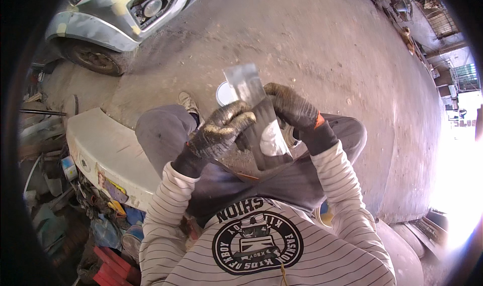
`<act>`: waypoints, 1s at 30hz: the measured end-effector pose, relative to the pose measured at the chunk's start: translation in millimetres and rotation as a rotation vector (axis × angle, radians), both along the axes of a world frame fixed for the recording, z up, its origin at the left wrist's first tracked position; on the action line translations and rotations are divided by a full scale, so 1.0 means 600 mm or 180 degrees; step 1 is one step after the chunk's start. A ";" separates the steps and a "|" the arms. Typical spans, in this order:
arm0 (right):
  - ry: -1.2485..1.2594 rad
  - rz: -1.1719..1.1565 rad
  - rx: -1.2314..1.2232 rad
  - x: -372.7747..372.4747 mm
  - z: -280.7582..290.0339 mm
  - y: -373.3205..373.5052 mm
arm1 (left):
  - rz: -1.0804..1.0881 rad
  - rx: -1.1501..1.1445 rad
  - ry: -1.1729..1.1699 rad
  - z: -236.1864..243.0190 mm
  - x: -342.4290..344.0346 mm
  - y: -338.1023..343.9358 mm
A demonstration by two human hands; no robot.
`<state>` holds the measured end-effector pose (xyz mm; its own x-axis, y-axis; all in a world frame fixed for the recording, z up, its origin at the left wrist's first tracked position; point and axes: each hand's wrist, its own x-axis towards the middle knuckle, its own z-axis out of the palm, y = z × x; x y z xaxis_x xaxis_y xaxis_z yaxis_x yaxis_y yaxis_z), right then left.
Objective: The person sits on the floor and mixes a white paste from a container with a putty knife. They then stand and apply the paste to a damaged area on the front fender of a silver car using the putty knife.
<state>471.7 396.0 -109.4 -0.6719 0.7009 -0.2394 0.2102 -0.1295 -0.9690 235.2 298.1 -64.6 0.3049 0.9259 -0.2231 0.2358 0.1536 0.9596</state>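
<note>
Grey strip (pixel 265 119), dark-striped white shirt (pixel 329 243)

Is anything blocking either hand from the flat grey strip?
Nothing visible except the dark gloves: the left hand grips the left edge of the grey strip, the right hand is at its right edge. The white round container shows past the strip.

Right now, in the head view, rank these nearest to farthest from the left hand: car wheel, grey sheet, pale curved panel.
1. Grey sheet: in the left hand, toward its right.
2. Pale curved panel: off to the left, beyond the left knee.
3. Car wheel: far upper left, under the fender.
</note>
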 end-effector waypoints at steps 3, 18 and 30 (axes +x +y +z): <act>0.0494 -0.1081 -0.0635 0.045 -0.132 0.072 | -0.0004 0.1026 -0.0037 -0.041 -0.019 0.062; -0.3770 -0.1288 0.0143 0.008 -0.506 0.119 | 0.2324 -0.0117 -0.0826 -0.139 -0.084 0.228; 0.0086 -0.1647 -0.1367 0.018 -0.262 0.088 | 0.2208 -0.0058 -0.0916 -0.159 -0.082 0.241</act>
<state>482.5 448.8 -266.9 -0.2846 0.7804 -0.5567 -0.0061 -0.5822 -0.8130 185.8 442.8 -159.9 -0.2987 0.9237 -0.2400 -0.1808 0.1921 0.9646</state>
